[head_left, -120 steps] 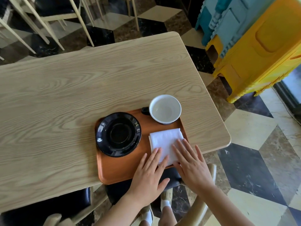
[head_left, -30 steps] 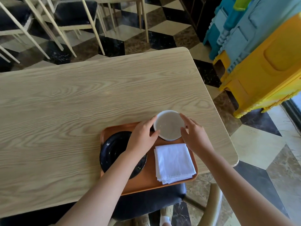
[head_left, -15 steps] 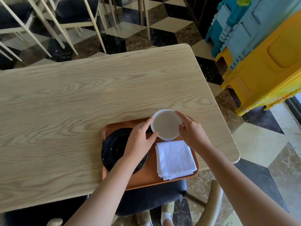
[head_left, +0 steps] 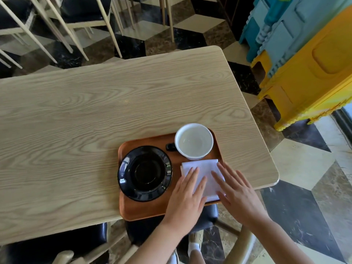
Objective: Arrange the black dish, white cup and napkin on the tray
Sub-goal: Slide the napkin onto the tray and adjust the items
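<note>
An orange-brown tray lies at the near edge of the wooden table, overhanging it slightly. On its left sits the round black dish. At its far right stands the white cup, empty, its dark handle pointing left. In front of the cup lies the folded white napkin. My left hand rests flat on the napkin's left half, fingers spread. My right hand lies flat across its right edge, fingers apart. Neither hand grips anything.
The light wooden table stretches left and away from the tray. Stacked yellow and blue plastic stools stand at the right. Pale-legged chairs stand beyond the table, and a dark-seated chair sits under the tray's near edge.
Both hands have let go of the cup and come back toward me, landing flat on the napkin. The cup now stands alone at the tray's far right corner.
</note>
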A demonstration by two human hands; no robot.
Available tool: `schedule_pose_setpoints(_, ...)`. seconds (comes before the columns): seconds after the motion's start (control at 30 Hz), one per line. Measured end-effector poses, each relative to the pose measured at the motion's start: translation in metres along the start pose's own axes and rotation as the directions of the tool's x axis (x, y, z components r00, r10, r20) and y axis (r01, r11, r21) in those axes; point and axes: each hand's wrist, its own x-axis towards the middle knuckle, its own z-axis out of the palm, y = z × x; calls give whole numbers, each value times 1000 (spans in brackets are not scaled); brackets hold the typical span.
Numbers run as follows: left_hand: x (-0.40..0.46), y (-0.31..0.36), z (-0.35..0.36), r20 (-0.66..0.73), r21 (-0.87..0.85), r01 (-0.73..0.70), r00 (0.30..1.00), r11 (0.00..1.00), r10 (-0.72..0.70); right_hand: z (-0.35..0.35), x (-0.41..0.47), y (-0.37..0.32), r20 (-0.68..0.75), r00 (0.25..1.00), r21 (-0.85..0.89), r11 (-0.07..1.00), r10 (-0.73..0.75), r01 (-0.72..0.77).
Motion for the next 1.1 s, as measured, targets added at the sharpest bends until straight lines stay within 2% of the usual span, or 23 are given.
schedule_pose_setpoints(0.07, 3, -1, 5, 66, 22, 48, 997, 999, -50, 3, -1, -2, 28, 999, -18, 1000, 15, -14)
schedule_pose_setpoints(0.23, 2, -5, 3, 133, 84, 40, 990, 996, -51, 7, 1, -8, 30, 998, -18, 998, 56, -55)
schedule_pose_setpoints(0.8, -11, -17, 1, 147, 118, 57, 986, 991, -74, 16, 1, -26, -57, 998, -104, 994, 9, -15)
schedule_pose_setpoints(1.0, -9, -14, -3, 181, 106, 55, 981, 993, -74, 14, 4, -28, -35, 999, -80, 996, 40, -43)
schedule_pose_setpoints(1.1, -5, -8, -18, 220, 87, 64, 972, 994, -82, 3, 8, -29, 30, 996, -46, 996, 83, -81)
